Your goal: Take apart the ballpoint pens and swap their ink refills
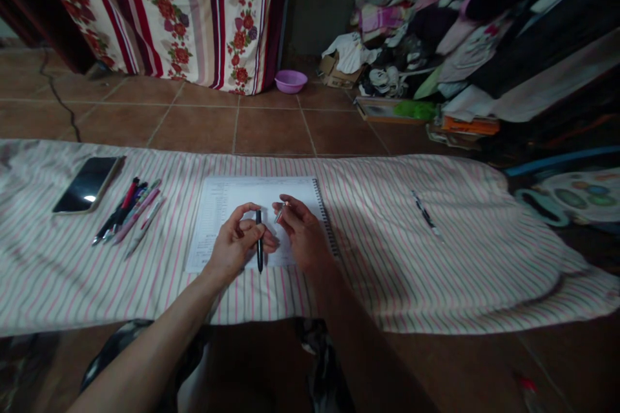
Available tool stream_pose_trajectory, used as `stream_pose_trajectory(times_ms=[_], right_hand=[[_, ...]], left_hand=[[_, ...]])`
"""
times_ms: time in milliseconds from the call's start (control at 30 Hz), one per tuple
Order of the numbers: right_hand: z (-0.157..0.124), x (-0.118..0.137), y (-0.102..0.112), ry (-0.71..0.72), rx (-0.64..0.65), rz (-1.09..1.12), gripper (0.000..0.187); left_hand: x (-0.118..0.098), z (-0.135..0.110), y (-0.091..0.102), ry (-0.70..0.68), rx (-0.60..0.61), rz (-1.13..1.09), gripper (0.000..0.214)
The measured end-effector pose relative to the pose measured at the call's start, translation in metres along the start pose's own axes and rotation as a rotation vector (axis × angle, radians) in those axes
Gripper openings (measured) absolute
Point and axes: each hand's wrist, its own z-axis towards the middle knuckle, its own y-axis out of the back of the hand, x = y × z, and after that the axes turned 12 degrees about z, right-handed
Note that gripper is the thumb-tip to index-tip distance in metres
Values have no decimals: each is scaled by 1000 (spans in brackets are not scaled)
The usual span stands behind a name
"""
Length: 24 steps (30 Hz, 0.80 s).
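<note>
Item: black pen, upright over the notebook near its lower edge, your left hand fingers closed on it, your right hand fingers pinching a small silvery piece above the page; likely risk: a slack pinch drops that piece onto the striped cloth beside the notebook.

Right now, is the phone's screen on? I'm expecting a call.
Off: the phone lies face up on the cloth, its screen dark but for a small glint of reflected light.
</note>
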Motion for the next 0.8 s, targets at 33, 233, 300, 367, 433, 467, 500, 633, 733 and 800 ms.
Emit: stream_pose_trajectory(times_ms=[33,233,300,367,433,467,500,633,733,800], right_hand=[[0,0,0,1,-15,-21,26],[1,0,2,-8,-62,23,28],[2,0,2,0,-84,54,28],[2,-1,3,18,-104,69,27],[3,-1,3,28,-115,65,27],[3,-1,3,28,-116,60,28],[4,-1,3,26,-115,56,28],[4,-1,3,20,-95,72,29],[4,0,2,11,-82,79,28],[3,0,1,3,-82,66,29]], left_hand=[[0,0,-1,2,-2,2,41],[0,-1,-5,23,21,5,43],[0,-2,-6,32,32,3,42],[1,-3,-7,42,49,-1,41],[2,-3,-9,55,66,-5,39],[3,-3,-9,63,73,-8,38],[3,-3,-10,68,77,-14,38],[5,-2,-10,64,83,-43,39],[6,-2,-10,67,80,-50,40],[6,-1,-9,74,74,-52,41]])
